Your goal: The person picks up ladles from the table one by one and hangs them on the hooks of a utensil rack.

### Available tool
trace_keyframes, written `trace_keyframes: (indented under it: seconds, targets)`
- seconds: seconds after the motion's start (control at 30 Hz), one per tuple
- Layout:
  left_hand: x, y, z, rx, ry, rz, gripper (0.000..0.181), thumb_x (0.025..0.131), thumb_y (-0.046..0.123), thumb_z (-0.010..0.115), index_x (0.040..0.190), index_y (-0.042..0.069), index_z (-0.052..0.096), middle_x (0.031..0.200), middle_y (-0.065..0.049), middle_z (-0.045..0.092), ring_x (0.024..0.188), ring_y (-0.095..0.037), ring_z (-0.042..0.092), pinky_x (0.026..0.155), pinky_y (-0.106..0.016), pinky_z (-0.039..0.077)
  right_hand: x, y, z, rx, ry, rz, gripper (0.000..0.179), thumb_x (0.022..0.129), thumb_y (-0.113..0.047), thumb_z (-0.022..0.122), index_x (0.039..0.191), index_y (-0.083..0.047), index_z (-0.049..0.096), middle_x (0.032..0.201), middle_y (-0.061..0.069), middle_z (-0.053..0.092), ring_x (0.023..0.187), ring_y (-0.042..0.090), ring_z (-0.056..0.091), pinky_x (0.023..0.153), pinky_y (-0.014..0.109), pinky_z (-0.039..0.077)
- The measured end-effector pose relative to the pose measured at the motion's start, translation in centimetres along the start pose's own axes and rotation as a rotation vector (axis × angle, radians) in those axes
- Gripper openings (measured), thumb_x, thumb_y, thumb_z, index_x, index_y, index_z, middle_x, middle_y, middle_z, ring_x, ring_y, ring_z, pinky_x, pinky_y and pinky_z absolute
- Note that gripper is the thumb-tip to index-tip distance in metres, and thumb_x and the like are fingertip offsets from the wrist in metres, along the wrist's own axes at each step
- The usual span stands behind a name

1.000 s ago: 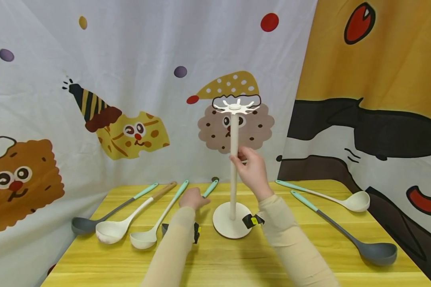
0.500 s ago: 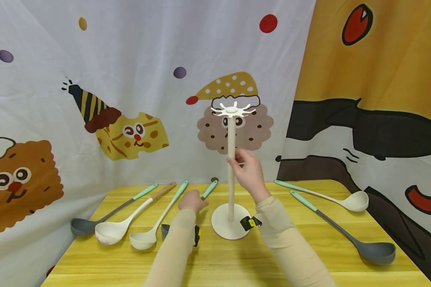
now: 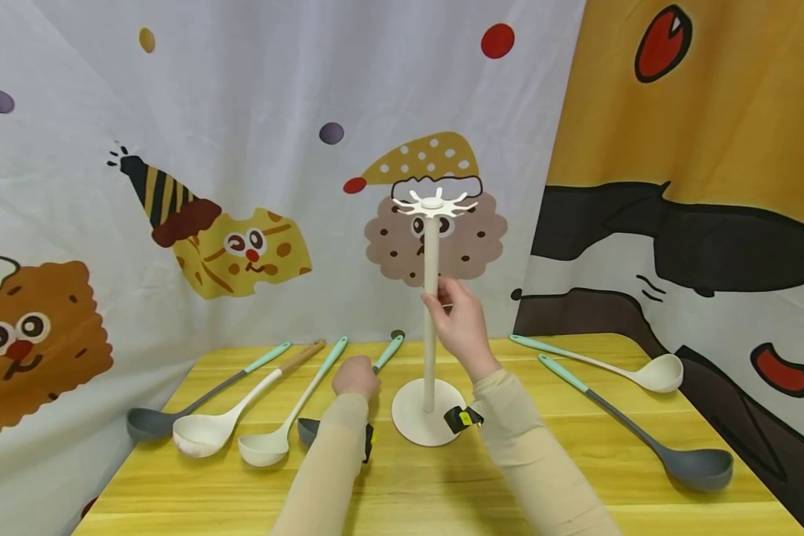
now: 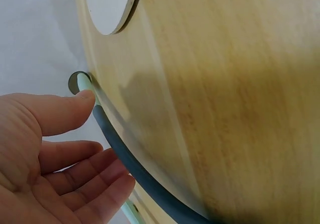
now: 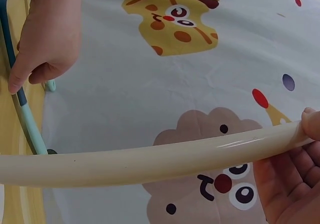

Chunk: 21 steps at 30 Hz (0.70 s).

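Note:
A cream utensil stand (image 3: 430, 335) with a round base and a ring of hooks on top stands mid-table. My right hand (image 3: 461, 320) pinches its pole between thumb and fingers, at about mid-height. Left of the stand, my left hand (image 3: 356, 377) is over a grey ladle (image 3: 308, 429) with a mint handle that lies on the table. In the left wrist view that hand's thumb (image 4: 75, 111) is at the mint handle, while its loosely bent fingers lie along the grey shaft (image 4: 125, 154), apart from the thumb. The forearm hides part of this ladle.
On the left lie a white ladle with mint handle (image 3: 264, 448), a white one with wooden handle (image 3: 204, 434) and a grey one (image 3: 150, 423). To the right lie a white ladle (image 3: 662, 372) and a grey ladle (image 3: 700, 467). A printed curtain (image 3: 261, 89) hangs behind the table.
The stand's hooked top has turned and shifted slightly left, with my right hand still on the pole. My left hand's thumb, visible earlier beside the handle, is now hidden in the head view.

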<state>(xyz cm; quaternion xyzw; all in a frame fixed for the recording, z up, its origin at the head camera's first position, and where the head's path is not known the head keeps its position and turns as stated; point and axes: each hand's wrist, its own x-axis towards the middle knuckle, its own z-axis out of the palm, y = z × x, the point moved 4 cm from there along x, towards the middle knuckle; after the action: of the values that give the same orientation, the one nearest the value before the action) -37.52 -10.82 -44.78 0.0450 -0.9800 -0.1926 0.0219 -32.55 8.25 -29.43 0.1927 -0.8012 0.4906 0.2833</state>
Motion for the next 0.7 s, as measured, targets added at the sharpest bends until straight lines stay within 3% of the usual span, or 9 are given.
trace_keyframes:
  seconds: [0.7]
  targets:
    - [0.12,-0.25,0.39,0.016,-0.015,-0.03,0.01,0.094,0.013,0.067,0.097,0.004,0.071,0.086,-0.013,0.066,0.081,-0.031,0.066,0.067,-0.046,0.057,-0.15,0.34,0.18,0.013,0.008,-0.012,0.018,0.098,-0.009,0.063,0.113,0.0,0.063,0.096,0.012,0.06,0.088,0.026,0.061,0.074,0.039,0.056]
